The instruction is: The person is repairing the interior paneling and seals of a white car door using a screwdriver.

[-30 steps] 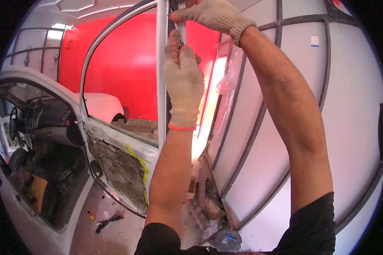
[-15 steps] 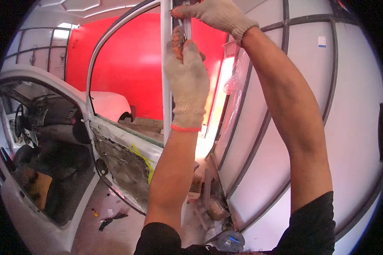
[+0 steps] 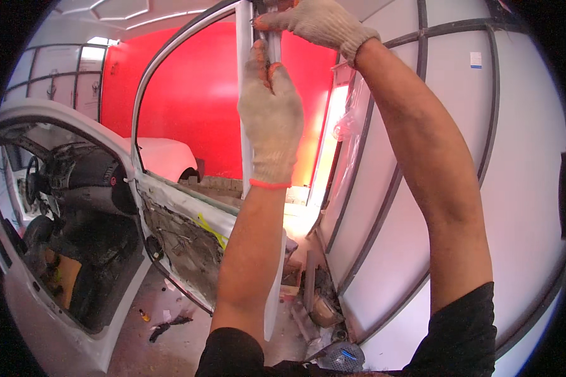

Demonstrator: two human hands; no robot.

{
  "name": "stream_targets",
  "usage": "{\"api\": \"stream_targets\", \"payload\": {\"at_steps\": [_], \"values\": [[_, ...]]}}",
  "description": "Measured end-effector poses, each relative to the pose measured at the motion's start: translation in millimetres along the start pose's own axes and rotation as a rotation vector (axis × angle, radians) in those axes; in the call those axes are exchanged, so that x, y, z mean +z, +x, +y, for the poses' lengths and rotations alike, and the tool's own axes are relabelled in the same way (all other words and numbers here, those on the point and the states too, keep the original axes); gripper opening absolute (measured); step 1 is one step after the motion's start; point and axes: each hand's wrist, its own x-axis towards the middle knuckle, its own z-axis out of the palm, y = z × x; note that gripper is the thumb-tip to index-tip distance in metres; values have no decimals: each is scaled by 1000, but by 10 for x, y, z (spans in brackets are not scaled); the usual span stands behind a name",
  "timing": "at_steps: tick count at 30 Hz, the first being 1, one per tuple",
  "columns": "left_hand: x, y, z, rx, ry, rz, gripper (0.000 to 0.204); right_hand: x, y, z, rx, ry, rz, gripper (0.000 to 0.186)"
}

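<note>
A white car door (image 3: 210, 213) stands open with its trim off, the inner panel bare and a stripe of yellow-green on it. Both my hands wear pale knitted gloves with worn orange fingertips. Its upright window frame post (image 3: 239, 56) is in the grip of my left hand (image 3: 270, 110), which closes around it from below. Higher, close to the frame's top corner, my right hand (image 3: 324, 25) closes on the same post from the right. The far side of the post and some fingertips are hidden.
Left of the door is the car's open cabin with a dark dashboard (image 3: 91, 176) and a steering wheel (image 3: 33, 179). Behind the window opening stands a red wall (image 3: 188, 94). White panels (image 3: 456, 125) with dark bars rise at the right. Clutter, including a dark rag (image 3: 170, 327), lies on the floor.
My left hand has shifted slightly left and down along the post. My right hand stays at nearly the same place near the top. The view has moved a little.
</note>
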Motion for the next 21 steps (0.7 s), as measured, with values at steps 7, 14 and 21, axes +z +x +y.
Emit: {"api": "stream_targets", "payload": {"at_steps": [7,14,21], "values": [[139,42,-127,71,-88,62,45,61,-35,-58,-32,-63,80,37],[95,-41,-110,66,-49,12,49,-27,-45,4,-1,52,-10,37],[74,57,-77,-7,-116,-21,49,23,54,87,-23,58,-10,35]]}}
